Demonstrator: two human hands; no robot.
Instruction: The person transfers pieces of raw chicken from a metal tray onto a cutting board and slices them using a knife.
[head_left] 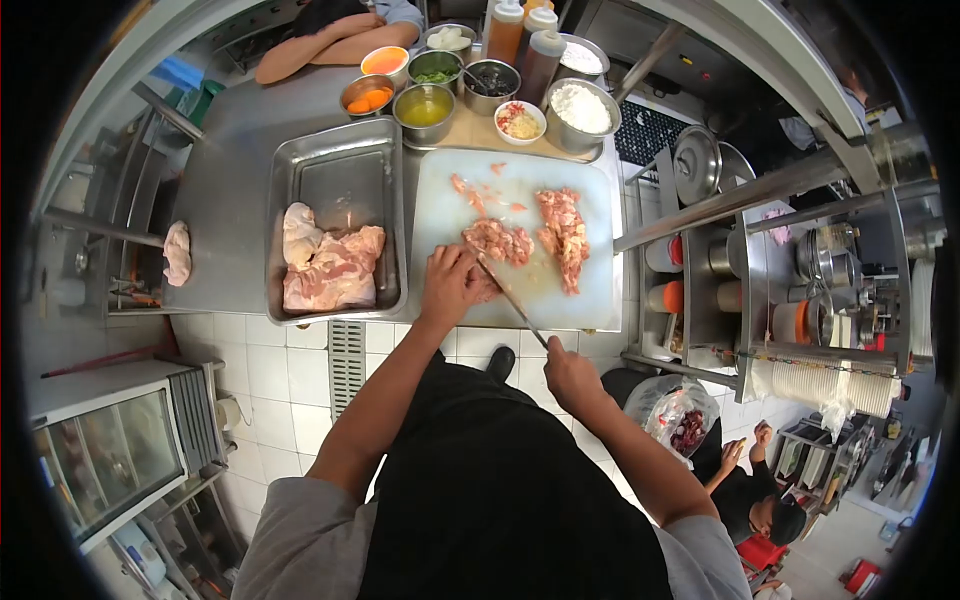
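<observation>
A white cutting board (595,190) lies on the steel table with raw chicken on it. My left hand (450,280) has its fingers curled over a piece of raw chicken (486,291) near the board's front edge, pressing it down. My right hand (572,378) is wrapped round the handle of a kitchen knife (513,301). Its blade slants up and left, its tip end close to my left fingers and the meat. Beyond it sit a pile of cut chicken (498,241) and a longer heap of chicken pieces (564,240). Small scraps lie at the upper left.
Left of the board, a deep metal tray (398,190) holds large raw chicken pieces (335,268). Behind stand bowls, including white powder (580,108), yellow liquid (425,105), and squeeze bottles (540,65). A person's folded arms (325,48) rest at the far edge. Another person (755,500) sits lower right.
</observation>
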